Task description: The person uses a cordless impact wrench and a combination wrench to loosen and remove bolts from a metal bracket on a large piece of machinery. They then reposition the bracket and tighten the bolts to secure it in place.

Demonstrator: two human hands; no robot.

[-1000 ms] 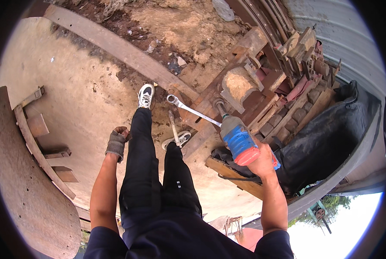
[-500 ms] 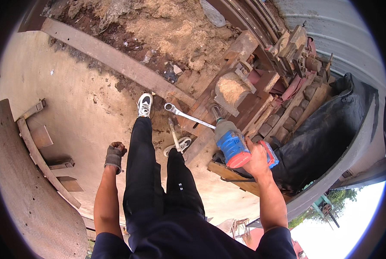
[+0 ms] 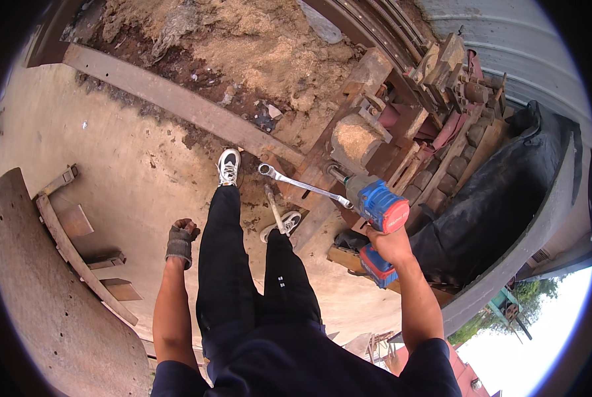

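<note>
My right hand (image 3: 390, 245) is wrapped round the grip of a blue and red cordless impact wrench (image 3: 379, 202). Its socket end (image 3: 339, 172) points toward the rusty steel beside a scoop-like metal piece with sawdust in it (image 3: 355, 141). A long double-ended ring spanner (image 3: 308, 188) lies just left of the tool, its near end close to the tool's body. My left hand (image 3: 181, 239), in a dark glove with bare fingertips, hangs beside my left thigh with its fingers curled; whatever they may hold is hidden. A wooden handle (image 3: 275, 210) leans by my right shoe.
A rusty beam (image 3: 177, 96) crosses ahead of my feet, with sawdust and dirt (image 3: 263, 49) beyond. Stacked wooden and metal blocks (image 3: 451, 165) and a black sheet (image 3: 501, 205) stand on the right. A curved rusty plate (image 3: 51, 284) with brackets is on the left.
My right hand has turned the impact wrench, so its body sits higher and further right and the battery shows below my hand. More of the spanner shows. My left hand stays curled.
</note>
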